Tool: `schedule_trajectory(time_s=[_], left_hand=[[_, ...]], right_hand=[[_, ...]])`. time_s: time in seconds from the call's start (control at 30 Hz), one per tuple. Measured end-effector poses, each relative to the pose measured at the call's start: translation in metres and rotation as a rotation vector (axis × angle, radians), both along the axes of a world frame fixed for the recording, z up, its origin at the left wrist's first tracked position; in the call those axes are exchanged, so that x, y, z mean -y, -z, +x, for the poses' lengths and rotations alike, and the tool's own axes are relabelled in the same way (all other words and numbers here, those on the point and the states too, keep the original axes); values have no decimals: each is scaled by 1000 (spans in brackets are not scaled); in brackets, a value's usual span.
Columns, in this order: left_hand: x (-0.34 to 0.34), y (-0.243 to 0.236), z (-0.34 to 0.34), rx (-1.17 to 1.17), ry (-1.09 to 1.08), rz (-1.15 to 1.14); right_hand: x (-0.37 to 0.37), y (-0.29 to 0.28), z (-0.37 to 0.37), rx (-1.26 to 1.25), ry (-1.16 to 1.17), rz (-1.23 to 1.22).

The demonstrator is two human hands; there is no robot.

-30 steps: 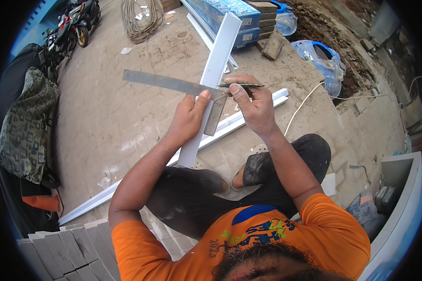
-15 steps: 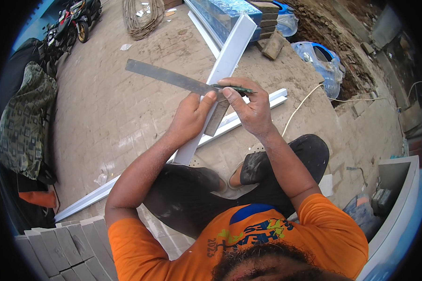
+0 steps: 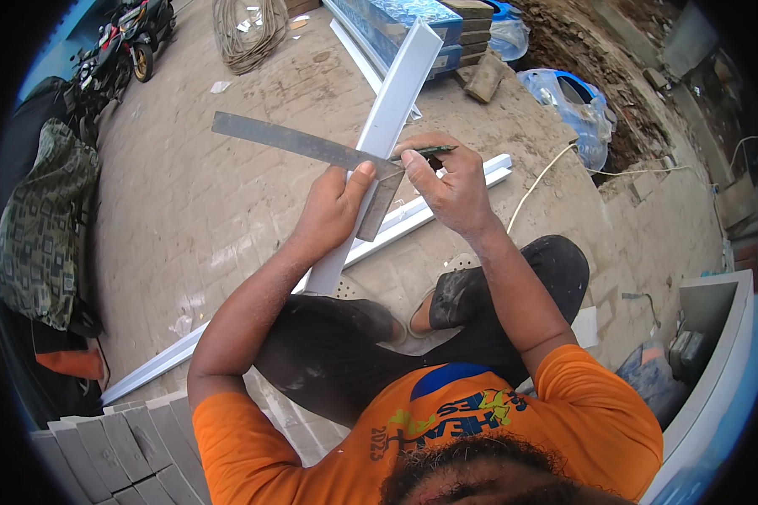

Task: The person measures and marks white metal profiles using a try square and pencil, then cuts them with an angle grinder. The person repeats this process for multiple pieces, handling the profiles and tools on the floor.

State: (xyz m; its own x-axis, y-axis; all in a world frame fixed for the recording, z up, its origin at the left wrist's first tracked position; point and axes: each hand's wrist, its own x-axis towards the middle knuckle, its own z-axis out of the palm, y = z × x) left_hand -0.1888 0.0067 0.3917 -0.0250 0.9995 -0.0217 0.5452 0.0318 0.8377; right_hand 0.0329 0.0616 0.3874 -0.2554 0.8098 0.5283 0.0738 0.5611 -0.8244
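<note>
A long white channel profile [image 3: 393,101] slants up and away from my knees. Across it lies a try square [image 3: 282,137]; its thin metal blade sticks out to the left, and its thicker stock runs along the profile's right side. With the thumb on top of the corner, my left hand [image 3: 330,209] clamps the square to the profile, its fingers mostly hidden underneath. My right hand [image 3: 456,189] pinches a slim dark pen or pencil [image 3: 436,151], whose tip is close to the square's corner; I cannot tell whether it touches.
Another white profile [image 3: 156,368] lies crosswise below on the paving. Farther off are a blue-wrapped stack [image 3: 421,17], a brick [image 3: 485,77], a coil of cable [image 3: 248,38] and parked motorbikes [image 3: 139,42]. Grey blocks [image 3: 114,446] stand at near left; a pale cable [image 3: 537,187] runs right.
The right hand with the pen has drawn slightly back from the square's corner. The square and the profile have shifted a little to the left in view.
</note>
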Motion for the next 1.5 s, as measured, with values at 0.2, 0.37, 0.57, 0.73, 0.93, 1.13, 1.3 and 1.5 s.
schedule_trajectory(time_s=[0.2, 0.37, 0.57, 0.73, 0.93, 1.13, 1.3, 1.5], left_hand=[[0, -4, 2, -66, 43, 36], [2, -3, 7, -43, 94, 137], [-1, 3, 9, -72, 48, 278], [-2, 0, 10, 58, -62, 152], [-7, -7, 18, 364, -58, 321], [-10, -6, 18, 410, -68, 256], [-10, -5, 18, 397, -39, 242], [-12, -5, 21, 388, -81, 312]], right_hand=[[2, -6, -3, 41, 31, 14], [6, -15, 1, 234, 65, 164], [-6, -16, 26, 222, 81, -180], [-1, 1, 7, 31, -341, -662], [11, 10, -20, -231, -344, -575], [12, 4, -16, -231, -269, -506], [13, 0, -13, -243, -256, -545], [16, -4, -14, -256, -250, -521]])
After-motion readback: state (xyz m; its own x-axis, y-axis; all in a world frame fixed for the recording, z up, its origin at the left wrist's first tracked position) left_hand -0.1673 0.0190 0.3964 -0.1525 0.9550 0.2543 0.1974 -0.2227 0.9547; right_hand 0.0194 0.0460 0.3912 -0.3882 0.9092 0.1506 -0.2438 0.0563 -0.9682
